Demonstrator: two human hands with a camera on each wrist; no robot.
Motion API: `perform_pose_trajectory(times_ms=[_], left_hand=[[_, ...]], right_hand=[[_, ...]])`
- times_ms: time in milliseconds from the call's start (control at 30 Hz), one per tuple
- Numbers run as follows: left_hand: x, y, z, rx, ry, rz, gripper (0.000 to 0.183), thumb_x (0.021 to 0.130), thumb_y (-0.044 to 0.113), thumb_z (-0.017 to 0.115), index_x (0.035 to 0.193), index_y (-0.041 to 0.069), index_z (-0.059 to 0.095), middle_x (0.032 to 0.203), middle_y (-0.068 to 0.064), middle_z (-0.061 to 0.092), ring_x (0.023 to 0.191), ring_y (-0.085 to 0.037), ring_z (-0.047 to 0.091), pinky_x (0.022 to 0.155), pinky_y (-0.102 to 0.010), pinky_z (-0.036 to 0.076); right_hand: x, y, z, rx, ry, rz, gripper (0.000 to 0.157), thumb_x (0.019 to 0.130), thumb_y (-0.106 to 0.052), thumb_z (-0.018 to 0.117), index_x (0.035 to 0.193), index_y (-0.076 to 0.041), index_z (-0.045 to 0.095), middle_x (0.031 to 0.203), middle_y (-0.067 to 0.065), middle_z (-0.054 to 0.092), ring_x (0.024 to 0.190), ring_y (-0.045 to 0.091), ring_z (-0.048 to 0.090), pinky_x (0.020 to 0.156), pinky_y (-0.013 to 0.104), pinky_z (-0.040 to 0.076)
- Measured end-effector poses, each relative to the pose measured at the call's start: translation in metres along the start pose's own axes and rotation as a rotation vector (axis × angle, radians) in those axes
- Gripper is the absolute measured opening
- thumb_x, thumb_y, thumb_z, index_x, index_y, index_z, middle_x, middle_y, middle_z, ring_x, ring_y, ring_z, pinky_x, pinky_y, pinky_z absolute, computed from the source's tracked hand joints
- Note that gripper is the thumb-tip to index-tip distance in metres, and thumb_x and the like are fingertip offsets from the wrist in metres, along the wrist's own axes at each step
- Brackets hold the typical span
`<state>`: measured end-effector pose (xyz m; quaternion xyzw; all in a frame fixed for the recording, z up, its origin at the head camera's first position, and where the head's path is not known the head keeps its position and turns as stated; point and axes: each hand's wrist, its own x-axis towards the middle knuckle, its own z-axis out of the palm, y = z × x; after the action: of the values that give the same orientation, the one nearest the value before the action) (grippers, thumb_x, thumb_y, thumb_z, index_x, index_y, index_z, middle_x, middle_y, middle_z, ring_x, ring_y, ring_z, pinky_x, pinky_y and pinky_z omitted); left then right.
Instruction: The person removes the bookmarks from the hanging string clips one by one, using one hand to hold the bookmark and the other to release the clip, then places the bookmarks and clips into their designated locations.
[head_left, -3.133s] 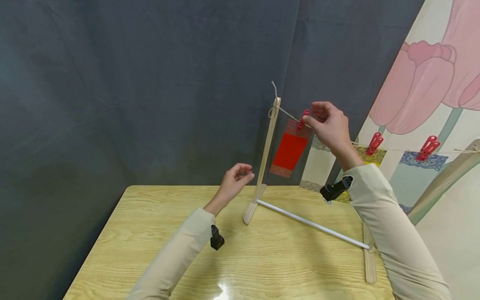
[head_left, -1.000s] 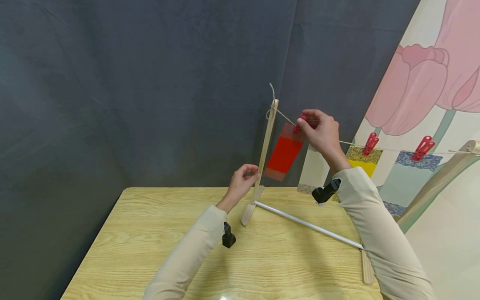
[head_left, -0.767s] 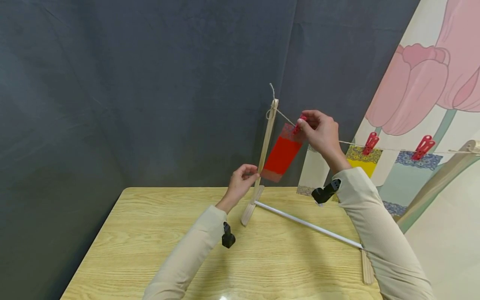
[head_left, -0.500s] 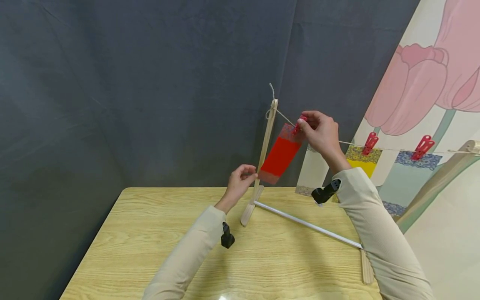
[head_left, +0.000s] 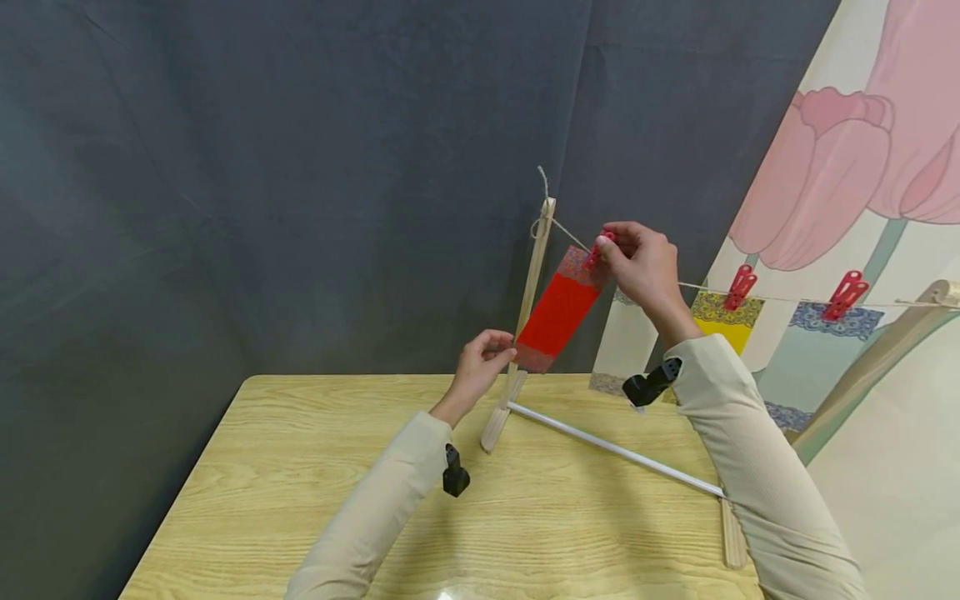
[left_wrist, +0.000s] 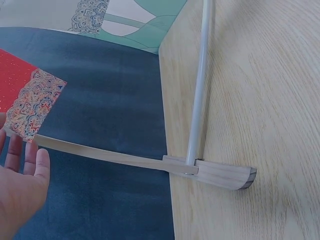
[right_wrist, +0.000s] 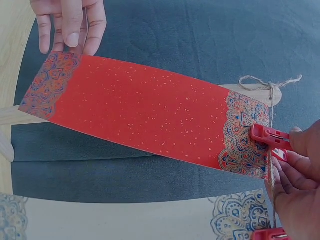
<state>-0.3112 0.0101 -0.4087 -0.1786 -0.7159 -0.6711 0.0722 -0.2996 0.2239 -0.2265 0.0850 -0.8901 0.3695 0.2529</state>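
A red paper card (head_left: 558, 312) with patterned bands at both ends hangs slanted from a twine line (head_left: 567, 234). At the card's top, my right hand (head_left: 639, 265) pinches a red clothespin (right_wrist: 267, 135) by its handles. The clothespin's jaws lie over the patterned band at the twine. My left hand (head_left: 480, 367) is at the card's lower corner, close to the wooden post (head_left: 531, 283). In the right wrist view its fingertips (right_wrist: 92, 47) meet the card's edge, with the thumb tip just above it. Whether they press on the card is hard to tell.
Farther right on the line, red clothespins (head_left: 741, 287) hold a yellow card (head_left: 723, 333) and a pale blue card (head_left: 825, 358). A cream card (head_left: 622, 342) hangs behind my right wrist. A white rod (head_left: 615, 450) joins the stand's wooden feet on the table (head_left: 360, 500).
The red card's lower end has swung left to my left hand. My left hand has moved slightly right since the earliest frame. My right hand has come lower and now pinches the clothespin more closely.
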Motion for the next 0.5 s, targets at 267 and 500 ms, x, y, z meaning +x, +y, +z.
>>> perform_pose_trajectory(times_ms=[267, 500], left_hand=[[0.002, -0.002, 0.004, -0.034, -0.022, -0.007, 0.021, 0.083, 0.009, 0.062, 0.104, 0.006, 0.060, 0.093, -0.005, 0.060, 0.082, -0.017, 0.055, 0.070, -0.026, 0.046], [-0.007, 0.018, 0.003, -0.053, -0.054, 0.016, 0.022, 0.084, -0.002, 0.058, 0.105, -0.006, 0.057, 0.095, -0.021, 0.058, 0.085, -0.032, 0.054, 0.069, -0.025, 0.046]], right_hand=[[0.002, 0.000, 0.001, -0.008, 0.015, 0.003, 0.042, 0.088, -0.036, 0.052, 0.116, -0.006, 0.057, 0.103, 0.010, 0.061, 0.090, 0.020, 0.059, 0.081, 0.035, 0.046], [0.001, 0.000, 0.000, -0.013, 0.008, 0.007, 0.042, 0.088, -0.036, 0.052, 0.117, -0.005, 0.056, 0.103, 0.011, 0.061, 0.091, 0.021, 0.059, 0.082, 0.036, 0.045]])
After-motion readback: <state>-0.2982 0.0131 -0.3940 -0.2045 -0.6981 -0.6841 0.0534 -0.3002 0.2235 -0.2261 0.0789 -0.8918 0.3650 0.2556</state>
